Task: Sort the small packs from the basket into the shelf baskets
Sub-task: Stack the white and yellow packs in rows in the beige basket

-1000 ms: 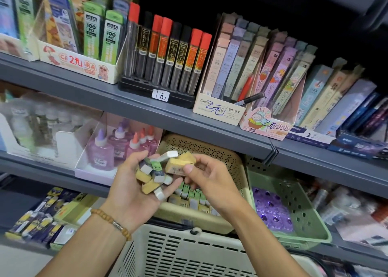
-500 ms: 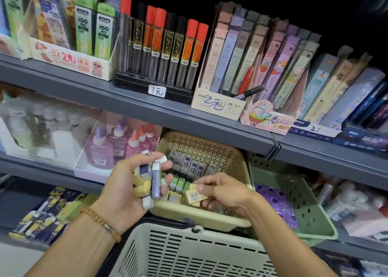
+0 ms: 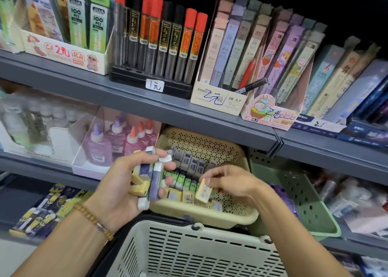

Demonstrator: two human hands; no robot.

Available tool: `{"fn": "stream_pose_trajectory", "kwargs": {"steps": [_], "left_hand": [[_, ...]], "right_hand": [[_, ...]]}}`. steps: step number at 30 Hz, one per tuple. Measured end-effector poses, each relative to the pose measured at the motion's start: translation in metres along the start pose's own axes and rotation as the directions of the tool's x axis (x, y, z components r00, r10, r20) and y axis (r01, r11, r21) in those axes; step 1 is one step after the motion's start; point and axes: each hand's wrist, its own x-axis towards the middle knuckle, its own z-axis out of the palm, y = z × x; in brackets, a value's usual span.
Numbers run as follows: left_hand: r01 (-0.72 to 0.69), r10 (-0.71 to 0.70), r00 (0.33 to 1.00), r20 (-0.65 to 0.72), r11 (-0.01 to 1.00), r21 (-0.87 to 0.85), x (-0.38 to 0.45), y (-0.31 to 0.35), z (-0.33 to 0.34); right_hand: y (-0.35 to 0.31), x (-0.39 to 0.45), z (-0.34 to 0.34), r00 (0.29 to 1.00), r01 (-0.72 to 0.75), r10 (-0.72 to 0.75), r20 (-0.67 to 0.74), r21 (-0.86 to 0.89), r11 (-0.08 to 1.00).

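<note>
Packs (image 3: 147,180) fill the left hand (image 3: 119,190), whose fingers curl round the bunch beside the beige shelf basket (image 3: 210,215). Over that basket, the right hand (image 3: 233,184) pinches one yellow pack (image 3: 203,191) between thumb and fingertips.

My left hand (image 3: 123,189) is raised palm toward me, wrist bent a little, fingers and thumb curled round a bunch of small packs (image 3: 150,181) that stick out between them. A bead bracelet (image 3: 94,222) sits on that wrist, and the forearm runs down to the lower left. My right hand (image 3: 233,184) reaches in from the lower right, back of the hand up, thumb and fingertips pinching one yellow pack (image 3: 203,190) at its left edge. The two hands are near each other, not touching.
</note>
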Motion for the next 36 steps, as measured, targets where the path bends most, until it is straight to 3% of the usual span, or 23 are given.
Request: {"fn": "stream_pose_trajectory", "kwargs": {"steps": [2,8,14,16,19,22,23,28,31,36], "left_hand": [[0.003,-0.003,0.999,0.037,1.000,0.017,-0.001,0.001,0.000],[0.041,-0.041,0.991,0.125,0.999,0.002,-0.003,-0.001,-0.001],[0.070,-0.070,0.988,0.139,0.998,0.009,0.001,-0.003,-0.002],[0.081,-0.083,0.986,0.144,0.997,0.021,0.002,-0.005,-0.003],[0.105,-0.112,0.979,0.171,0.993,0.051,0.002,-0.005,-0.003],[0.132,-0.144,0.972,0.184,0.988,0.074,0.003,-0.006,-0.002],[0.144,-0.156,0.970,0.185,0.987,0.076,0.003,-0.007,-0.001],[0.192,-0.204,0.967,0.152,0.977,0.087,0.002,-0.011,0.001],[0.174,-0.175,0.982,0.079,0.985,0.017,0.003,-0.011,0.003],[0.082,-0.096,0.993,-0.066,0.978,-0.194,0.007,-0.005,0.001]], "right_hand": [[0.000,0.002,0.008,0.997,-0.023,0.035,0.069,-0.160,0.987],[0.010,0.011,0.026,0.999,0.005,0.000,0.045,-0.115,0.993],[0.007,0.009,0.030,0.993,0.110,-0.099,0.056,-0.244,0.964],[0.005,0.006,0.029,0.996,0.081,-0.072,0.056,-0.184,0.980],[0.002,0.001,0.027,0.992,0.088,-0.084,-0.095,0.038,0.995],[-0.011,-0.004,0.029,0.990,0.140,-0.118,-0.076,0.474,0.869],[-0.015,-0.004,0.031,0.989,0.147,-0.141,-0.054,0.547,0.824],[-0.030,0.001,0.038,0.990,0.115,-0.139,-0.018,0.670,0.733],[-0.024,0.010,0.025,0.984,0.156,-0.059,-0.166,0.667,0.728],[-0.002,0.039,0.005,0.911,0.101,0.131,-0.390,0.522,0.847]]}}
